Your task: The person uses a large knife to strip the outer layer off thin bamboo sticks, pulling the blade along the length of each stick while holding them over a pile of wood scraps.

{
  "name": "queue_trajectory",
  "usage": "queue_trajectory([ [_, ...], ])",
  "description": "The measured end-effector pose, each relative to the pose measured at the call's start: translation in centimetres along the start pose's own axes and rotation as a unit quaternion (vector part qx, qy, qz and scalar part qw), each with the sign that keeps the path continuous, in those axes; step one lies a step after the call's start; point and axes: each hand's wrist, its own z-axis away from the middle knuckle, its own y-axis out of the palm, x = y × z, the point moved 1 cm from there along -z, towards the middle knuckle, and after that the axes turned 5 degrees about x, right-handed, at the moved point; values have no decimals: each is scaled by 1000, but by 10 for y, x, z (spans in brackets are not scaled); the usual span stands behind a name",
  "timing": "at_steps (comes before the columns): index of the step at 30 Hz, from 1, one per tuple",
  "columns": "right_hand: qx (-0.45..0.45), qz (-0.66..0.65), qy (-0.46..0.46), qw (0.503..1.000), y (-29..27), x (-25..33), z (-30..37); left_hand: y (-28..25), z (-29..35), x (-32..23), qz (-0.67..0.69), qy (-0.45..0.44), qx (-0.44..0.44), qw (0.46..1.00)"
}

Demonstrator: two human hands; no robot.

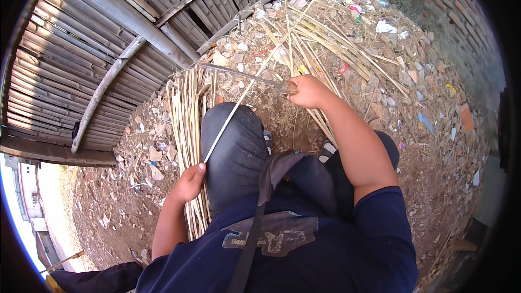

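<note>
My right hand (308, 92) is closed round the wooden handle of a long knife (233, 71), whose narrow blade reaches left. A thin pale bamboo strip (222, 129) slants over my left knee, and the blade crosses it beyond the knee. Whether blade and strip touch, I cannot tell. At the strip's near end, my left hand (188, 184) pinches it between thumb and fingers, beside my left thigh. Under and beyond that hand lies a bundle of similar bamboo strips (183, 122), along the outside of my left leg.
More bamboo strips (331, 43) lie scattered ahead on rubble-strewn ground (434, 184). Bits of litter (386, 26) are mixed with the stones. A bamboo-slat wall (108, 65) stands at the left and a brick wall (450, 13) at the far right. A dark strap (255, 233) hangs over my shirt.
</note>
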Motion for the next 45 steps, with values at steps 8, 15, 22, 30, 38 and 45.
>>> queue_trajectory([
  [8, 53, 202, -73, 975, 6, 69, 24, -5, 10, -10, -134, 0, -49, 990],
  [15, 44, 86, -13, 995, 2, 30, 7, -5, 9, -28, -169, -8, -53, 984],
  [22, 33, 96, 22, 995, 1, 35, 10, -1, 10, -31, -179, 3, -53, 982],
  [30, 20, 106, -1, 994, 0, 44, 13, -3, 10, -19, -186, 2, -59, 981],
  [38, 0, 81, 89, 993, -16, -3, 1, 0, 9, -36, -170, 33, -75, 982],
  [45, 34, 160, -9, 987, -11, 66, 29, 7, 9, -33, -218, 29, -94, 971],
])
